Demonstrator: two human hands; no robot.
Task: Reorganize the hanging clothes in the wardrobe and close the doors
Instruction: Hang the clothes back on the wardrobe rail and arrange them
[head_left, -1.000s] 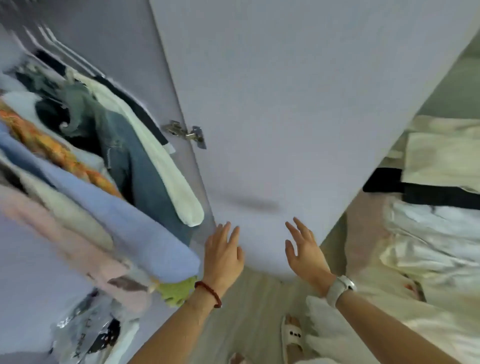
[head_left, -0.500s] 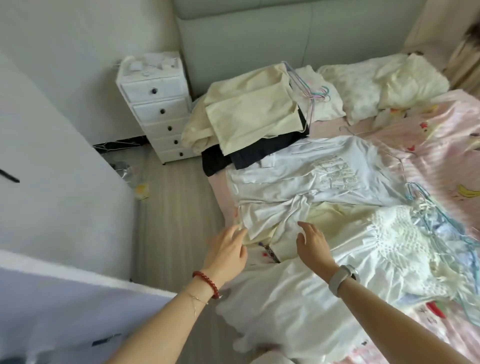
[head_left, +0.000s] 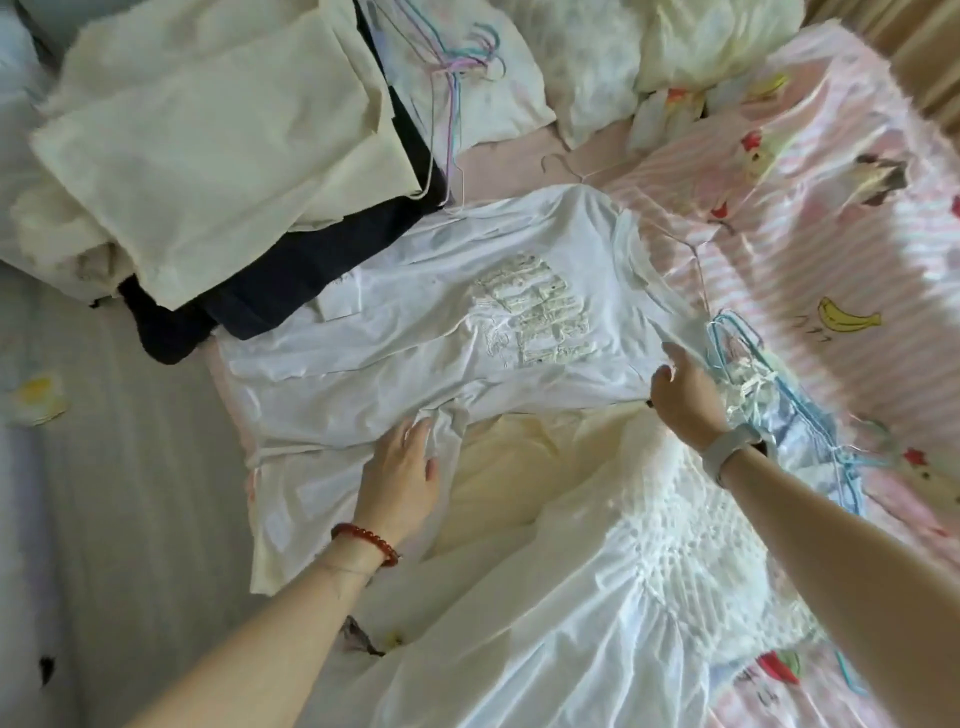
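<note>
Both hands have dropped from hovering over the clothes pile half a second ago onto the white T-shirt (head_left: 441, 332); the wardrobe door seen earlier is out of view.

The left hand (head_left: 402, 478), a red bead bracelet (head_left: 366, 543) on its wrist, lies palm down with fingers pointing away from the person and curled into a bunched fold at the shirt's lower side, gripping it. The right hand (head_left: 685, 397), a pale wristband (head_left: 727, 452) on its wrist, reaches out with its back up, fingertips pinching the shirt's shoulder edge. Just beyond those fingers lie blue wire hangers (head_left: 769, 395). The shirt lies flat on the pink striped bedsheet (head_left: 779, 218), its embossed chest print between the two hands. Nearer than the fingers spreads a white smocked dress (head_left: 623, 597); beyond the left fingers, cream fabric (head_left: 218, 130) is piled on a dark garment (head_left: 291, 270).
</note>
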